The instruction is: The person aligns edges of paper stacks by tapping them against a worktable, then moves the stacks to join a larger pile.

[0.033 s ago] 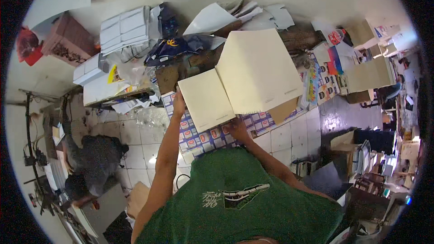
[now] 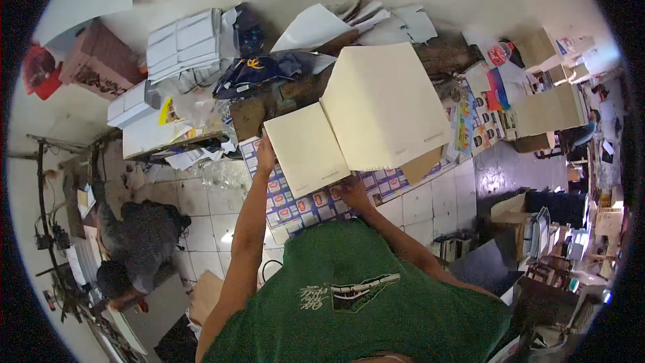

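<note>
An open book with blank cream pages [image 2: 306, 150] lies across a worktable covered with a printed blue-and-white sheet [image 2: 289, 212]. Its right side [image 2: 386, 104] rises in a broad, bent leaf. My left hand [image 2: 265, 154] is closed on the book's left edge, fingers partly hidden under it. At the near end of the fold, my right hand [image 2: 353, 193] is curled against the book's lower edge, its fingers in shadow. Brown board [image 2: 423, 165] sticks out from beneath the right side.
Behind the book lie a dark blue printed bag [image 2: 259, 74] and loose white sheets [image 2: 312, 27]. Bundled paper stacks [image 2: 183, 47] stand at the far left. Printed sheets [image 2: 480, 114] cover the table's right part. Another person [image 2: 148, 235] bends low on the left.
</note>
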Demonstrator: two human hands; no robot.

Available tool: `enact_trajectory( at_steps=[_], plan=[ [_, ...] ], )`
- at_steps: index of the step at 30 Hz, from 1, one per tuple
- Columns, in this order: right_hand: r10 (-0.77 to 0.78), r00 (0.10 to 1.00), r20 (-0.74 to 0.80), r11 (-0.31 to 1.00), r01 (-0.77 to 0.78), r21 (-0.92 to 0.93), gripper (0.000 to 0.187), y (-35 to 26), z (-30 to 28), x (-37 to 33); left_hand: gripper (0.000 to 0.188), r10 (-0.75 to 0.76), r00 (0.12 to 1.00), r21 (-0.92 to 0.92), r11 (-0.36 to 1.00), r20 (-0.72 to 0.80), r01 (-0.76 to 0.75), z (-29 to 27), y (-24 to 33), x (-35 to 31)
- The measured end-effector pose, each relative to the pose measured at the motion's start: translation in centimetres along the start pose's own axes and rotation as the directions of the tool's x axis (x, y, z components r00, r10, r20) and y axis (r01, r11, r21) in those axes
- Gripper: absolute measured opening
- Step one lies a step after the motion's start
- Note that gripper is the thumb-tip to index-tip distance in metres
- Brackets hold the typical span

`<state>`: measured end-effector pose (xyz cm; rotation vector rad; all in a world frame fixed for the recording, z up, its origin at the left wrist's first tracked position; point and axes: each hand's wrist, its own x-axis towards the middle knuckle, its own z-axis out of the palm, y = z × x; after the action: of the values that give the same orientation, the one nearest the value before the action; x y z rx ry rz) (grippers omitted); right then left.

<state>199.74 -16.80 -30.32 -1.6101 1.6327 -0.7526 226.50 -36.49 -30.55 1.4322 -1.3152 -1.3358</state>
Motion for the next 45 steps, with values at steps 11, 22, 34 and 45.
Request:
enact_trajectory(
  at_steps=[11,22,34,45],
  plan=[
    [0.185,0.970,0.155,0.979,-0.196,0.063,0.066,-1.9,-0.5,-3.0,0.075,-0.167,0.982,-0.083,0.981,0.088,0.174,-2.5,-2.8,-4.4],
    [0.369,0.832,0.415,0.869,-0.467,0.164,0.053,-2.5,-0.9,-3.3,0.064,-0.500,0.859,-0.784,0.487,0.112,0.385,0.2,2.1,-12.9],
    [-0.051,0.920,0.389,0.999,0.048,0.019,0.052,1.0,-0.1,-3.4,0.051,-0.427,0.904,-0.615,0.707,0.022,0.349,1.6,0.9,-15.6],
    [0.344,0.854,0.391,0.633,-0.519,0.575,0.052,-1.8,-0.8,-1.2,0.047,-0.502,0.848,-0.803,0.428,0.170,0.415,2.6,3.5,-11.1]
  ],
)
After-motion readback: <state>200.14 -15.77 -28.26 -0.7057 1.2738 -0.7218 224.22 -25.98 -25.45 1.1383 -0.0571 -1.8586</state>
